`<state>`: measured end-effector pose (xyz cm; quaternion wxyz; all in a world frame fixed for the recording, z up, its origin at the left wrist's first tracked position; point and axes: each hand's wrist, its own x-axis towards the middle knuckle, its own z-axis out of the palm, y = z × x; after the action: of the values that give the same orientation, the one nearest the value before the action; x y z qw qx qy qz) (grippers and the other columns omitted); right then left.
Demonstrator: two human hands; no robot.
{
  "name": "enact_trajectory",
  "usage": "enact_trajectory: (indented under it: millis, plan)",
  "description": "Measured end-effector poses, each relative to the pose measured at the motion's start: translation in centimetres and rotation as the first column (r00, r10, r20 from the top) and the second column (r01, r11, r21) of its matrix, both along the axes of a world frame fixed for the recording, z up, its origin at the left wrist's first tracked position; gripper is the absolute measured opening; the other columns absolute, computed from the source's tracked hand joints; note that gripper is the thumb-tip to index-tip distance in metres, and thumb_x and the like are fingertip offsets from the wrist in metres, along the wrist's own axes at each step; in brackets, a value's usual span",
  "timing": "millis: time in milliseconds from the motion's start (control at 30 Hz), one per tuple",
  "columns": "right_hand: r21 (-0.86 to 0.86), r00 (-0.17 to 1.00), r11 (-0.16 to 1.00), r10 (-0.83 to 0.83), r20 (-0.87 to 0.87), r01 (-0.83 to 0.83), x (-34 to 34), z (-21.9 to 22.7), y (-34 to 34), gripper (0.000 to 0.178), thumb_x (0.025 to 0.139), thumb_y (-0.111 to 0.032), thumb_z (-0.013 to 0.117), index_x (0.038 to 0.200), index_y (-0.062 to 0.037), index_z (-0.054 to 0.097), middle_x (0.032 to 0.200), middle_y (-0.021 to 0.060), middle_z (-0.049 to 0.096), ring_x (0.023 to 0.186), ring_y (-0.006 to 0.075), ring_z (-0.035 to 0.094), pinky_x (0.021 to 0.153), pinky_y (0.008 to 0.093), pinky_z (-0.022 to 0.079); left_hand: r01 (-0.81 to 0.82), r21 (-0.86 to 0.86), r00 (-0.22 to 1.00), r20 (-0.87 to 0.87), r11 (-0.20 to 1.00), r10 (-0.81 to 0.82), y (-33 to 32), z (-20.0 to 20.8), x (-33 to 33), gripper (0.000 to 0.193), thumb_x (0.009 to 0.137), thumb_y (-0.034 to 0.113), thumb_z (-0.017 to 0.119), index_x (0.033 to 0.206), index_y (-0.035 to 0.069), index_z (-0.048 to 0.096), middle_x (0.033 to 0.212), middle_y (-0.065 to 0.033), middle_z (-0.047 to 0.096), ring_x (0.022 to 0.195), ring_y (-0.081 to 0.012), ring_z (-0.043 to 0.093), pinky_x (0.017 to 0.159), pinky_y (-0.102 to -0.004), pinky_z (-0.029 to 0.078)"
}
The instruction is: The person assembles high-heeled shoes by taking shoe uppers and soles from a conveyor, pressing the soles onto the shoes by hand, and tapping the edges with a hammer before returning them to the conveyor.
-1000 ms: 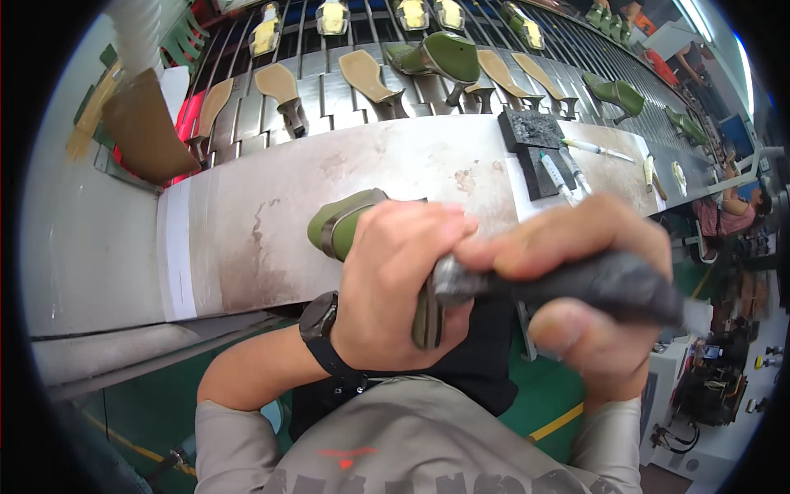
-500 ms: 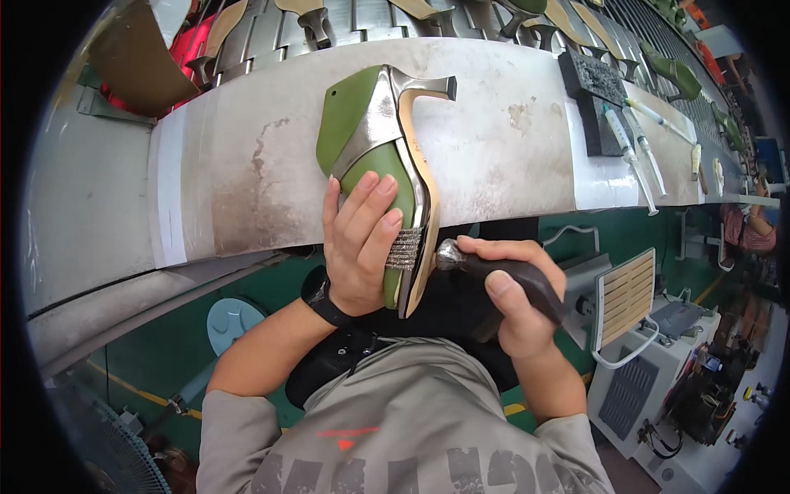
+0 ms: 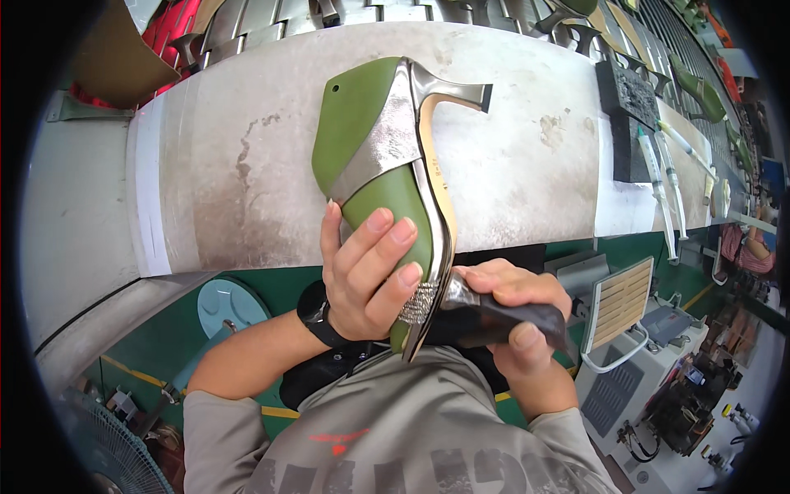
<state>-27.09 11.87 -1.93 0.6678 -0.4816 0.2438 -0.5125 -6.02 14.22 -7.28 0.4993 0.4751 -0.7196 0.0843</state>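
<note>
A high-heeled sandal (image 3: 392, 137) with silver straps, a beige sole and a glittering band near its toe sits on a green shoe last (image 3: 350, 111). It is tilted on its side, heel pointing right, with its toe end toward my body. My left hand (image 3: 362, 284) wraps around the forefoot of the last and grips it. In my right hand (image 3: 518, 305) is a shoemaker's hammer (image 3: 498, 319), dark with a rounded metal face. That face lies against or very close to the sole beside the glittering band; the exact contact is hidden.
A stained, pale worktable (image 3: 271, 189) lies beneath the shoe. At its right are a black block (image 3: 621, 123) and several syringes (image 3: 658, 185). Beyond its far edge runs a slatted metal conveyor (image 3: 288, 20) with more heeled shoes. A fan (image 3: 115, 445) stands at lower left.
The shoe has come closer to my body and slightly right, with my left hand still around it. The hammer has moved down along the sole toward the toe. The whole view has shifted a little.
</note>
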Motion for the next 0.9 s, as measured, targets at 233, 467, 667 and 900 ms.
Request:
enact_trajectory:
  millis: [233, 467, 667, 900]
  plan:
    - [-0.253, 0.955, 0.946, 0.133, -0.266, -0.202, -0.4, 4.1, -5.6, 0.028, 0.091, -0.011, 0.077, 0.111, 0.0068, 0.071, 0.115, 0.0270, 0.077, 0.106, 0.0414, 0.076, 0.093, 0.0471, 0.062, -0.016, -0.030, 1.000, -0.010, 0.999, 0.016, -0.2, -0.3, -0.1, 0.038, 0.102, 0.014, 0.064, 0.137, 0.011, 0.050, 0.143, -0.0166, 0.062, 0.134, -0.0356, 0.059, 0.120, -0.0732, 0.031]
    - [-0.384, 0.837, 0.832, 0.163, -0.522, -0.401, 0.3, 7.2, -6.6, 0.028, 0.081, -0.006, 0.082, 0.104, 0.0056, 0.073, 0.104, 0.0237, 0.078, 0.098, 0.0360, 0.079, 0.085, 0.0413, 0.064, -0.028, 0.005, 0.999, -0.021, 1.000, 0.028, 0.0, 0.3, 0.2, 0.036, 0.102, 0.013, 0.064, 0.136, 0.010, 0.051, 0.143, -0.0158, 0.062, 0.134, -0.0344, 0.060, 0.122, -0.0701, 0.031]
    - [-0.485, 0.794, 0.782, 0.021, -0.608, -0.392, 0.9, 8.7, -4.0, 0.033, 0.074, -0.007, 0.086, 0.103, 0.0051, 0.074, 0.104, 0.0212, 0.078, 0.094, 0.0355, 0.078, 0.084, 0.0407, 0.065, 0.029, 0.062, 0.999, -0.027, 0.998, -0.028, 0.1, 0.8, 0.2, 0.034, 0.102, 0.011, 0.063, 0.134, 0.009, 0.053, 0.143, -0.0162, 0.063, 0.134, -0.0348, 0.060, 0.123, -0.0664, 0.031]
    - [-0.434, 0.773, 0.776, 0.105, -0.626, -0.457, 0.7, 8.2, 0.8, 0.029, 0.076, -0.009, 0.087, 0.098, 0.0033, 0.074, 0.105, 0.0187, 0.078, 0.097, 0.0333, 0.078, 0.083, 0.0371, 0.066, 0.011, 0.019, 0.999, -0.051, 1.000, -0.010, -0.2, 0.6, 0.0, 0.039, 0.100, 0.010, 0.065, 0.136, 0.007, 0.051, 0.143, -0.0190, 0.063, 0.135, -0.0375, 0.060, 0.123, -0.0664, 0.031]
